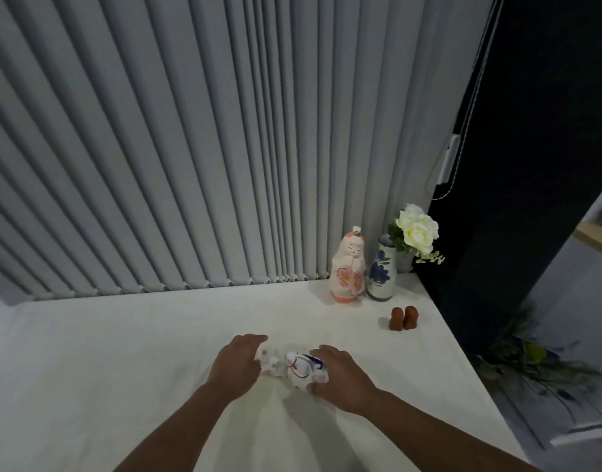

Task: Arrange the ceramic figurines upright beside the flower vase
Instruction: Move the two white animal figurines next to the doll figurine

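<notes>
Starting at the left, our left hand (240, 361) cups the head end of a white ceramic figurine with red and blue painted lines (294, 367), which lies on its side on the white cloth-covered table (105, 352). The fingers curl loosely over that end; whether they press on it or only rest against it we cannot tell. Our right hand (340, 378) takes the other end, fingers bent over the top and thumb under the base side, so the piece is bracketed between both hands. We judge this two-handed hold suits a smooth, rounded thing that would roll if tipped up by one end alone.

From this lying figurine, toward one o'clock, a pink-and-white ceramic doll with painted blossoms (348, 267) already stands upright, just beside a white cylindrical vase painted with a blue flower (381, 270). The vase stands at the back edge against the grey vertical blinds (190, 148), with cream artificial roses (417, 229) behind it at its one o'clock, seemingly in a smaller holder. A pair of small brown rounded figures (404, 318) stands at the vase's five o'clock, near but apart.

The spot left of the doll looks open, so we would likely stand the lying piece there.
</notes>
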A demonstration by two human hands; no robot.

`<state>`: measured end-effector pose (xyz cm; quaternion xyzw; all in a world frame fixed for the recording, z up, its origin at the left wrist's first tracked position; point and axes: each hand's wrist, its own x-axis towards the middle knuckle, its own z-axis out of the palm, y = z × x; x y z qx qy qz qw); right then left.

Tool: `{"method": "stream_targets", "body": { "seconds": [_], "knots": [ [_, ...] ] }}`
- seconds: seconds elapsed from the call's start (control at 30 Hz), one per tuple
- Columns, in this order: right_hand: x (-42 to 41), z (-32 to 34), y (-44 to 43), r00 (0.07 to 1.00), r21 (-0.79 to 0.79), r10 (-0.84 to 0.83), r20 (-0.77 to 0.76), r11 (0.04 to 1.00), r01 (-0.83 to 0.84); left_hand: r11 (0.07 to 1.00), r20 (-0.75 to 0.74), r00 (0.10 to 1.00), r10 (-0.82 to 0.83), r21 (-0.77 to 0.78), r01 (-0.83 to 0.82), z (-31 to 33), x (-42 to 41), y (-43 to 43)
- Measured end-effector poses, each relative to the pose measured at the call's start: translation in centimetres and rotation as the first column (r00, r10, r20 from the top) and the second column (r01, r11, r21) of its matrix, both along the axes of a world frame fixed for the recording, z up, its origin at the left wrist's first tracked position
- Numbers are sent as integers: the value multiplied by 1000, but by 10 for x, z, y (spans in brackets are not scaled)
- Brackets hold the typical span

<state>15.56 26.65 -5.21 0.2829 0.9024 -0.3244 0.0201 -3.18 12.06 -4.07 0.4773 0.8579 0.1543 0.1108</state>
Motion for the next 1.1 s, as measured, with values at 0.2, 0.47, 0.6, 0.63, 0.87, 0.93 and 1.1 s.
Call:
{"method": "stream_targets", "body": {
  "seconds": [0.2,0.47,0.6,0.63,0.87,0.93,1.1],
  "knots": [
    [-8,-15,-15,999,65,-51,20,997,49,996,-11,999,-38,-86,37,-11,-7,-4],
    [4,-45,-3,987,-63,-144,-66,988,140,984,77,992,-99,-143,109,-30,-14,2],
    [4,-55,-4,974,-121,-204,-99,974,192,990,104,990,-97,-92,107,-39,-18,5],
    [4,-56,-6,967,-125,-226,-114,969,212,992,113,989,-95,-73,104,-41,-19,6],
    [4,-62,-16,929,-142,-335,-160,939,314,994,154,982,-110,-3,111,-53,-28,2],
    [4,-66,-18,911,-171,-374,-173,922,346,993,158,981,-114,26,112,-54,-31,2],
    [1,-67,-22,883,-219,-429,-191,895,388,989,184,972,-147,58,139,-54,-41,12]
  ]
}}
